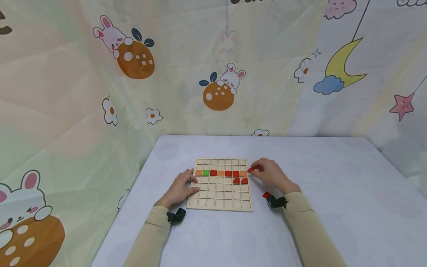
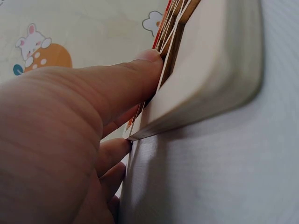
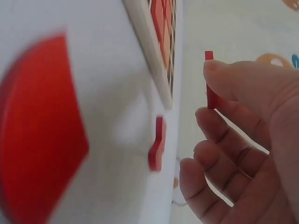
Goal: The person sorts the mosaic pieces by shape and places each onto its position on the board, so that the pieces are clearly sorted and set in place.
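A square wooden grid board (image 1: pixel 220 198) lies on the table with a row of coloured tiles: orange, green (image 1: pixel 205 172) and red. Two red pieces with curved edges (image 1: pixel 236 181) sit in cells below that row at the right. My left hand (image 1: pixel 178 189) rests at the board's left edge, its thumb (image 2: pixel 135 74) lying on the frame and other fingers along the side. Beside the board's right edge, my right hand (image 1: pixel 271 174) pinches a thin red piece (image 3: pixel 211 99) between thumb and index finger, the other fingers loosely bent.
A red piece (image 3: pixel 156 147) lies on the table near the board's corner. Another red piece with a curved edge (image 1: pixel 266 194) lies nearer, by the right wrist's black camera (image 1: pixel 277 201). The table (image 1: pixel 333 178) meets a printed cloth backdrop (image 1: pixel 180 74) at the back.
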Tool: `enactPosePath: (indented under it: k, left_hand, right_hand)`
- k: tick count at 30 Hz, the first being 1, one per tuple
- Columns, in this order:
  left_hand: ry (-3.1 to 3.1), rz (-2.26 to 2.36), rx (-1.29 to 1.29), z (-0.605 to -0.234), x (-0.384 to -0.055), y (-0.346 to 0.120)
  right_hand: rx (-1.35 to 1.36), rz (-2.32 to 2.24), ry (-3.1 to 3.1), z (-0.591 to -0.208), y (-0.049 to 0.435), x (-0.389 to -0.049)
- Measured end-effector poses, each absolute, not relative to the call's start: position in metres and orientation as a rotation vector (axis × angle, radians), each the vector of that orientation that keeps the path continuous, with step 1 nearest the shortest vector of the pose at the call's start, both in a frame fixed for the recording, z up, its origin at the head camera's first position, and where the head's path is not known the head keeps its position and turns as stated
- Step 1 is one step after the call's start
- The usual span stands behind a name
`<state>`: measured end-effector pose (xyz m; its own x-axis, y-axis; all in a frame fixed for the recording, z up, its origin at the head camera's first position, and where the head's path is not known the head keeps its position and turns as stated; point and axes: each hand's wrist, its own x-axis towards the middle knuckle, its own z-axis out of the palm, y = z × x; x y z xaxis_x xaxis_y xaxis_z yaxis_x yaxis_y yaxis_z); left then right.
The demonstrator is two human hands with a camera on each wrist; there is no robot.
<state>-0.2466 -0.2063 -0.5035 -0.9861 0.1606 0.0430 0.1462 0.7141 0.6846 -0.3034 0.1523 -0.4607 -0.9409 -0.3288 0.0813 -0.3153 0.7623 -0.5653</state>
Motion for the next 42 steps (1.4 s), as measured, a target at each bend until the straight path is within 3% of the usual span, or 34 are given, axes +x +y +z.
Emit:
enactPosePath:
  k: [42]
  left_hand:
    - [2.877, 1.165, 0.266, -0.502, -0.246, -0.206]
  right_hand:
    - [-0.753, -0.830, 2.932, -0.461, 0.088, -0.286]
